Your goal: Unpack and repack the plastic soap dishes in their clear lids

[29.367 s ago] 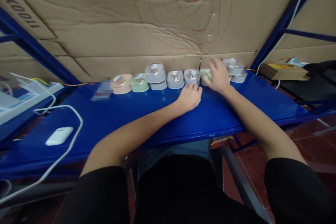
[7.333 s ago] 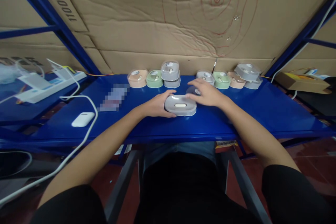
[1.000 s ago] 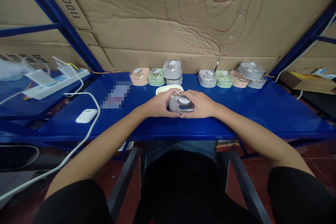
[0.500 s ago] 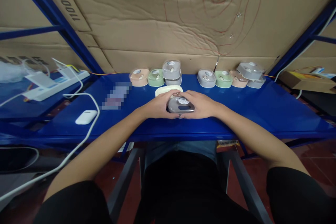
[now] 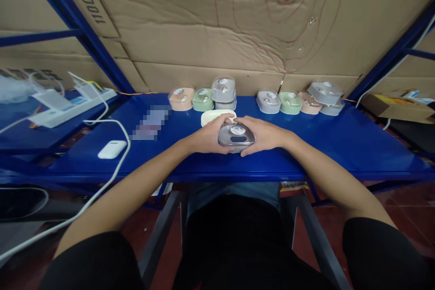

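Observation:
A grey box with a clear lid and a round white label (image 5: 237, 137) is held between both hands near the front edge of the blue table. My left hand (image 5: 211, 136) grips its left side, thumb along the front. Around the right side curls my right hand (image 5: 265, 136), its thumb at the front right corner. Just behind the left hand lies a cream-white oval piece (image 5: 213, 115), partly hidden by the fingers. The undersides of the box and most fingertips are hidden.
Behind stand lidded boxes: pink (image 5: 181, 99), green (image 5: 203, 100) and stacked grey (image 5: 223, 89) at left, another group with a green box (image 5: 290, 103) at right. A white case (image 5: 112, 149), cable and power strip (image 5: 71, 109) lie left.
The grey box shows more of its top and front between the hands. My right hand has shifted slightly right, and the two thumbs are farther apart.

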Demonstrator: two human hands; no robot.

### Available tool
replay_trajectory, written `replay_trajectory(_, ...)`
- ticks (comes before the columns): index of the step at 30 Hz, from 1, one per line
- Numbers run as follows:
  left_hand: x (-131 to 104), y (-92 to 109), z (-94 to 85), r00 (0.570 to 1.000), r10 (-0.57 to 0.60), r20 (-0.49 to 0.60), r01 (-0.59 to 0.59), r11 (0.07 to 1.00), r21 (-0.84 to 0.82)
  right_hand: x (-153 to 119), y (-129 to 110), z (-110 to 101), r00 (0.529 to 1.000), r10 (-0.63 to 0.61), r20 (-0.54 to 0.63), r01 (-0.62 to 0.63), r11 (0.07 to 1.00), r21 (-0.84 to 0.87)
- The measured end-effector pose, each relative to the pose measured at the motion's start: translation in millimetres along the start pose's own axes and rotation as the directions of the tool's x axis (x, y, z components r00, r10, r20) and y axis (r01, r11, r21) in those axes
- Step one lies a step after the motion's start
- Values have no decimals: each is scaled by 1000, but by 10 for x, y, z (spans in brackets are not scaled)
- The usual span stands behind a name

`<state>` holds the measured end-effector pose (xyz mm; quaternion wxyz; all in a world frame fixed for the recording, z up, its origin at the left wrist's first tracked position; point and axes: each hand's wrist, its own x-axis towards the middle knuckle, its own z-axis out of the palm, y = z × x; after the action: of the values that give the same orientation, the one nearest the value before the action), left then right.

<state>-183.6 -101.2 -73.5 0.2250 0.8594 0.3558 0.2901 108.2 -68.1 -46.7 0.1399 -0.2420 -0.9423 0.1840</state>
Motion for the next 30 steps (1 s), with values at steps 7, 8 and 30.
replay_trajectory(7,7,-13,-23,999,23,-30,-25,999,-37,-4,26,-34,999,1,-38,1,1000,29)
replay_trajectory(8,9,-14,-27,999,31,-28,-32,999,-44,-7,26,-37,999,3,-36,-2,1000,27)
replay_trajectory(30,9,94,-221,998,-44,35,43,998,46,-8,0,9,999,-2,-32,-1,996,-84)
